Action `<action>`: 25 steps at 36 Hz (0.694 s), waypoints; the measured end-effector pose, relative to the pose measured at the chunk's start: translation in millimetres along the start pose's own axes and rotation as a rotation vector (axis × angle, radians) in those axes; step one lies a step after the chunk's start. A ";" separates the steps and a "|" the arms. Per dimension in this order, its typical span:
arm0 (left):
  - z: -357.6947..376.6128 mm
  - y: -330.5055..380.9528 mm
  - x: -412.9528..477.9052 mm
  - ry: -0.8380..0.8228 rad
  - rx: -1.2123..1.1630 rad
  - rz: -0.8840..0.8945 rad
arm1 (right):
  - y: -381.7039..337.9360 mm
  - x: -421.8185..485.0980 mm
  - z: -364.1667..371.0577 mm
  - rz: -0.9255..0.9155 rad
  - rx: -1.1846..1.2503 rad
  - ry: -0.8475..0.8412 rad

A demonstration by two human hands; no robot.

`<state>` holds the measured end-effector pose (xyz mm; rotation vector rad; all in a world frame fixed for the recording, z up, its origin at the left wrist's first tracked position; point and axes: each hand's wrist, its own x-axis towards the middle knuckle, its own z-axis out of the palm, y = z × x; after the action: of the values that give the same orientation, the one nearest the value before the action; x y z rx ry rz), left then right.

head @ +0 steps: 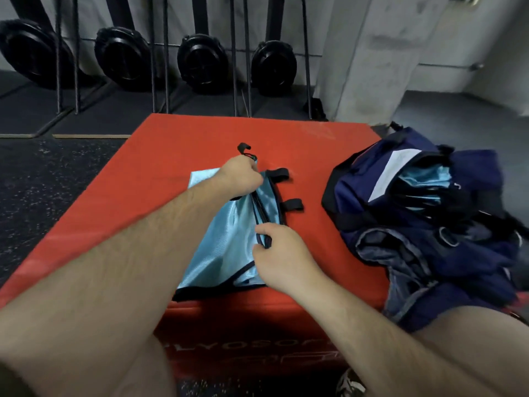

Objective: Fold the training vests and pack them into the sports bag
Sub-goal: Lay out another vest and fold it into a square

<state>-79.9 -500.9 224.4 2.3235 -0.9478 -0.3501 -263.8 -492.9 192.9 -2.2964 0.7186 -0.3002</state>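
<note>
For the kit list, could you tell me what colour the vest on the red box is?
The vest is light blue with dark edging, shown best in the head view.

A light-blue, dark-trimmed vest (226,239) lies partly folded beside an open navy sports bag (400,202) holding more.

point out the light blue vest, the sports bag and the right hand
light blue vest (226,239): head view, shiny fabric between the arms
sports bag (353,191): head view, navy side panel
right hand (282,253): head view, back of the hand
</note>
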 end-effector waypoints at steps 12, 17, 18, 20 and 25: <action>38.9 11.6 20.5 -0.089 0.119 0.108 | 35.0 3.8 -23.1 0.036 -0.101 -0.036; 41.4 10.4 25.8 -0.143 0.078 0.126 | 46.6 5.8 -22.8 0.106 -0.177 -0.193; 41.3 11.2 27.1 -0.134 0.044 0.124 | 47.7 5.9 -22.6 0.099 -0.184 -0.203; 40.7 14.5 29.0 -0.106 -0.034 0.111 | 49.7 6.7 -21.5 0.084 -0.192 -0.210; 44.5 26.6 29.0 -0.076 -0.288 0.047 | 49.6 7.4 -21.1 0.073 -0.205 -0.225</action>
<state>-93.6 -555.5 205.4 2.0354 -0.9203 -0.5229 -286.6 -538.7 174.4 -2.4390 0.7439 0.0685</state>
